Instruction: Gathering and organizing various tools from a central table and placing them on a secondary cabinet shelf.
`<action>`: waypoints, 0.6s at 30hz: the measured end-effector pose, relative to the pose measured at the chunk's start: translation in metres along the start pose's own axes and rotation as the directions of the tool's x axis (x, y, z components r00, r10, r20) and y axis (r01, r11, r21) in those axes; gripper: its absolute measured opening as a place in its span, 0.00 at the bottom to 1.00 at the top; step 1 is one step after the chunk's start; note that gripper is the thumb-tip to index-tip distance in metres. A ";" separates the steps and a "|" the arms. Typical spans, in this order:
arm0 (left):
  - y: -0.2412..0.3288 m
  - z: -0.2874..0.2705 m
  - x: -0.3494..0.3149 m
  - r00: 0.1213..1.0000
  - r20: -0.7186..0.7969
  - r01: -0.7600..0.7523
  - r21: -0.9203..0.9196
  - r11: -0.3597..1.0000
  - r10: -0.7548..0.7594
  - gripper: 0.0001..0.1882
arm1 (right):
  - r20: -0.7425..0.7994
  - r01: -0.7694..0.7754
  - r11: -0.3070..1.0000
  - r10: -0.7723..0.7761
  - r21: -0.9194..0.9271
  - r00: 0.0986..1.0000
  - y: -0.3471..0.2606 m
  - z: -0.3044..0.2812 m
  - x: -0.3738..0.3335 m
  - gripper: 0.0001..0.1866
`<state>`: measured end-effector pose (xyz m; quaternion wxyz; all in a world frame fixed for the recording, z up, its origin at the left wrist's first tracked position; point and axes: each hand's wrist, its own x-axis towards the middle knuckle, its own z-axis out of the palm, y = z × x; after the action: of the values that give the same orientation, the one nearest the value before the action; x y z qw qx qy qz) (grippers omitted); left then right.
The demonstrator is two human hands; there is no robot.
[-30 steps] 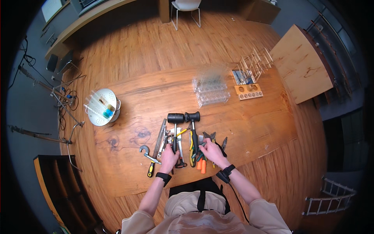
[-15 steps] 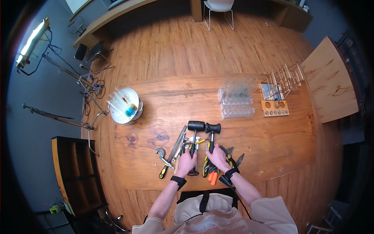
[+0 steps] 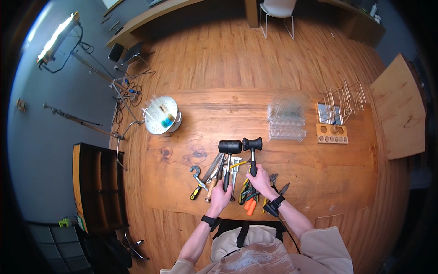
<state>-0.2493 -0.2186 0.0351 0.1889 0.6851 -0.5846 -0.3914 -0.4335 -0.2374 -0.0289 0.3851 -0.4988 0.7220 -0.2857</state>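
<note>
My left hand (image 3: 220, 196) is closed around the dark handle of a black-headed mallet (image 3: 230, 146), its head pointing away from me. In my right hand (image 3: 260, 180) is a second, smaller black mallet (image 3: 252, 144) with a waisted head, gripped by its black handle. The two heads are side by side with a narrow gap. Beneath and left of my left hand lie a file (image 3: 212, 168), a hook-shaped metal tool (image 3: 195, 171) and a metal caliper (image 3: 235, 166). Below my right hand lie several pliers (image 3: 244, 192) and orange-handled tools (image 3: 250, 206).
On the wooden table (image 3: 182, 182), a white colander (image 3: 157, 130) holding clear tubes stands far left. Clear plastic racks (image 3: 286, 123), a wooden holed rack (image 3: 332, 134) and a wire rack (image 3: 346, 101) stand far right. A dark shelf unit (image 3: 98, 182) is left of the table.
The view has shifted, moving the table's far items rightward in the picture. The two mallet heads are slightly farther apart. Both hands keep their grip.
</note>
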 end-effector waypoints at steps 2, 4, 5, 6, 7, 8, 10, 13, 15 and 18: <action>-0.003 -0.010 -0.017 0.992 -0.115 -0.053 -0.021 0.998 0.051 0.15 | 0.034 0.072 0.997 -0.072 -0.002 0.997 -0.017 -0.009 -0.007 0.24; 0.004 -0.027 -0.036 0.988 -0.155 -0.034 -0.054 0.998 0.026 0.14 | 0.081 0.105 0.994 -0.105 -0.001 0.991 -0.035 -0.015 -0.015 0.23; -0.002 -0.032 -0.046 0.986 -0.169 -0.025 -0.069 0.997 0.013 0.14 | 0.078 0.168 0.986 -0.166 -0.019 0.983 -0.034 -0.009 -0.019 0.23; -0.007 -0.039 -0.058 0.982 -0.187 -0.009 -0.083 0.997 -0.006 0.14 | 0.106 0.200 0.979 -0.196 -0.033 0.975 -0.042 -0.008 -0.025 0.23; -0.006 -0.049 -0.072 0.979 -0.191 0.053 -0.095 0.994 -0.070 0.13 | 0.134 0.229 0.973 -0.226 -0.009 0.965 -0.051 -0.007 -0.033 0.22; -0.015 -0.053 -0.083 0.970 -0.223 0.070 -0.120 0.990 -0.095 0.13 | 0.163 0.257 0.966 -0.256 0.017 0.953 -0.057 -0.003 -0.040 0.22; -0.036 -0.060 -0.110 0.946 -0.308 0.064 -0.122 0.990 -0.099 0.13 | 0.190 0.334 0.943 -0.329 0.006 0.925 -0.062 0.010 -0.053 0.20; -0.069 -0.070 -0.150 0.893 -0.407 0.110 -0.215 0.970 -0.191 0.13 | 0.361 0.300 0.953 -0.289 0.026 0.887 -0.079 0.032 -0.078 0.21; -0.097 -0.075 -0.176 0.851 -0.457 0.134 -0.283 0.950 -0.256 0.13 | 0.417 0.351 0.934 -0.343 0.062 0.841 -0.093 0.045 -0.097 0.21; -0.141 -0.082 -0.212 0.793 -0.478 0.185 -0.402 0.897 -0.378 0.13 | 0.483 0.417 0.907 -0.393 0.062 0.782 -0.097 0.077 -0.116 0.20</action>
<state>-0.0975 0.0014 0.0518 0.3995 0.8056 -0.3208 -0.2975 -0.2968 -0.1635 0.0384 0.4712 -0.7063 0.4847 -0.2101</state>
